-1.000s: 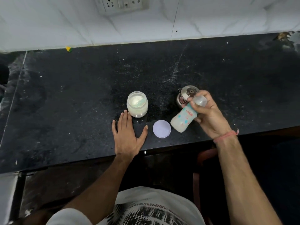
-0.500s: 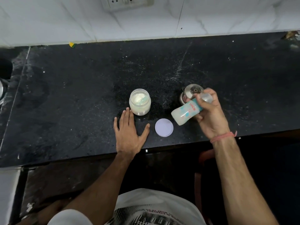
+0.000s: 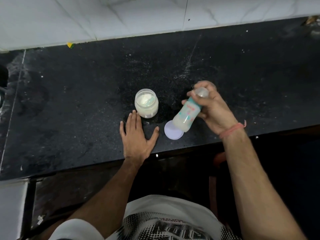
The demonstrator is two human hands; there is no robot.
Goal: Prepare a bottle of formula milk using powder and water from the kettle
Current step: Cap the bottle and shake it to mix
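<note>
So the bottle (image 3: 187, 113) is up off the desk (image 3: 78, 101), tilted with its capped top pointing far and its milky bottom end hanging just over the round white lid (image 3: 173, 131) near the front edge. The right hand (image 3: 210, 108) has it wrapped around the upper half, fingers curled over the clear cap, so that grip is clamped on the bottle, and it looks like the mixing/shaking step to me, with the liquid inside already cloudy white. Biggest risk I'd guess: if that cap or the collar under it isn't screwed tight, a hard shake sprays formula everywhere. Holding it only by the top end also means a slick bottle could slip and drop onto the lid or roll off the near edge. The open jar (image 3: 146, 103) of powder sits just left of it with no cover on, so a swing that way could clip it and dump powder. The left hand (image 3: 136, 135) lies flat on the desk with fingers spread, fingertips just near the jar, holding nothing. Count: one bottle, one powder jar, one loose lid, two hands. Can't see a kettle anywhere right now.
</note>
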